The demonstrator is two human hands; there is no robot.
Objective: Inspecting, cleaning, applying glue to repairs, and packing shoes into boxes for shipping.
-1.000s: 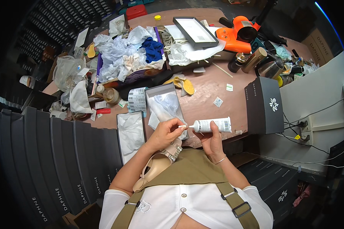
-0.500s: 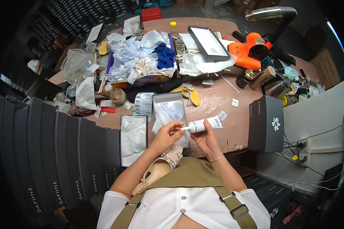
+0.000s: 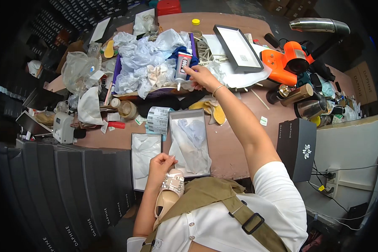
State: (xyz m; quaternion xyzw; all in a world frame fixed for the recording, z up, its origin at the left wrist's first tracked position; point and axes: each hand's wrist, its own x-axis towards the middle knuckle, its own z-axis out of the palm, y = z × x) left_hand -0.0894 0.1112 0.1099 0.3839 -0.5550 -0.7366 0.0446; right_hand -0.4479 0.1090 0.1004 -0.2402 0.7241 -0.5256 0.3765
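Note:
My right hand (image 3: 203,78) is stretched far forward, its fingers closed on a glue tube (image 3: 183,66). The tube is dark with red edging, and its pale nozzle points down, over the near edge of a box full of crumpled tissue paper (image 3: 145,59). Close to my body, my left hand (image 3: 160,163) has its thumb and forefinger pinched together; whatever they may hold is too small to make out. A beige shoe (image 3: 169,196) with a jewelled toe ornament lies between my left forearm and my olive apron.
An open grey shoebox (image 3: 207,143) with tissue stands before me, beside a tissue-lined lid (image 3: 134,168). Dark shoeboxes (image 3: 71,176) line the left; another box (image 3: 297,149) stands right. An orange heat gun (image 3: 277,69), bottles and a yellow cloth (image 3: 217,113) are farther back.
My right hand has carried the glue tube forward and left, away from my left hand. My left hand has left the nozzle and moved down beside the shoe, still pinched.

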